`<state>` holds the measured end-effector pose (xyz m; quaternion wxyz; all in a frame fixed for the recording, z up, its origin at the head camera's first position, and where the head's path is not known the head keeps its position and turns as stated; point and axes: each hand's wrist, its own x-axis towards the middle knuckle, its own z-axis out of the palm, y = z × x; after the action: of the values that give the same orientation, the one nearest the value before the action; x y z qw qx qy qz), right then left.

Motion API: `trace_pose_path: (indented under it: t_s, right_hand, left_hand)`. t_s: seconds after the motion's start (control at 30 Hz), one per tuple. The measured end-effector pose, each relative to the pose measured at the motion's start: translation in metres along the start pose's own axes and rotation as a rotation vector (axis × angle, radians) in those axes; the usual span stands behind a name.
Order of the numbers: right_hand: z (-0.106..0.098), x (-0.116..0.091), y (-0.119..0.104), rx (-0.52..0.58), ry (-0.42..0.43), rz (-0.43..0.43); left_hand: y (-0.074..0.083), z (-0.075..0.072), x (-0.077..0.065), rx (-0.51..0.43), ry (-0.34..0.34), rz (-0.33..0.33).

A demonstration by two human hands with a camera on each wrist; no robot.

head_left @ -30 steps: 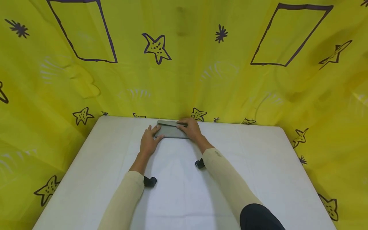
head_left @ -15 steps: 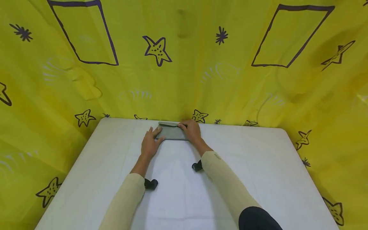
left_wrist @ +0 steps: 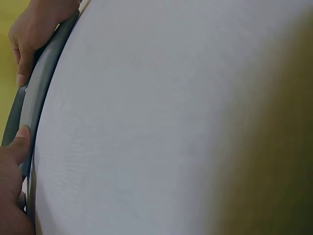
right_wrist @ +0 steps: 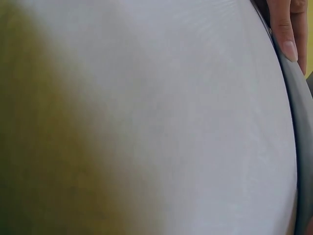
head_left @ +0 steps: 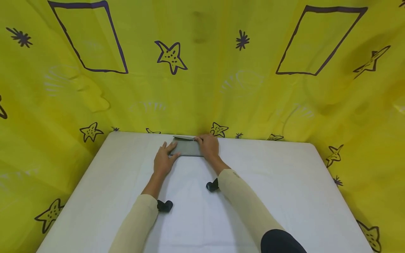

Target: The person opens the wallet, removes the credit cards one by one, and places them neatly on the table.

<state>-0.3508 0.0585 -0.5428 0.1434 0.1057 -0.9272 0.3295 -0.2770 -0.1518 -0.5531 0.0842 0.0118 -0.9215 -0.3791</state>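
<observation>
A flat grey case (head_left: 187, 149) with a fold-over flap (head_left: 182, 137) lies near the far edge of the table. The flap stands slightly raised along the back. My left hand (head_left: 162, 162) holds the left end, its thumb at the front edge and a finger on top. At the right end, my right hand (head_left: 210, 145) pinches the flap between thumb and fingers, covering that corner. In the left wrist view the grey case (left_wrist: 36, 95) curves along the left side, both hands on it. The right wrist view catches only its edge (right_wrist: 304, 127).
A white cloth covers the table (head_left: 278, 182). Directly behind the far edge hangs a yellow curtain (head_left: 202, 98) with drawn stars and shells. Small black camera mounts (head_left: 165, 206) stick out from both sleeves.
My right hand has turned and shifted slightly left, hiding more of the flap's right part. The left hand keeps its place on the case. The head view has tilted a little.
</observation>
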Motion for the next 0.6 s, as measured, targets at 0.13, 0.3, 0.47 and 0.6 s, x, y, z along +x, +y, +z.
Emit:
trace_pose_path:
  t_s: [0.13, 0.3, 0.47, 0.6]
  right_hand:
    - [0.0003, -0.0006, -0.0040, -0.005, 0.021, 0.005]
    - [0.0008, -0.0017, -0.0052, -0.028, 0.031, -0.001]
    - [0.0045, -0.0016, -0.0052, -0.041, 0.039, 0.020]
    - [0.0072, -0.0005, -0.0068, 0.015, 0.106, 0.042]
  left_hand:
    - [-0.0013, 0.0006, -0.0010, -0.017, 0.007, 0.004]
    - [-0.0017, 0.0013, -0.0014, -0.023, 0.006, -0.010]
    - [-0.0015, 0.0012, -0.0014, -0.026, -0.001, -0.018]
    - [-0.0013, 0.0009, -0.0017, -0.019, 0.008, -0.022]
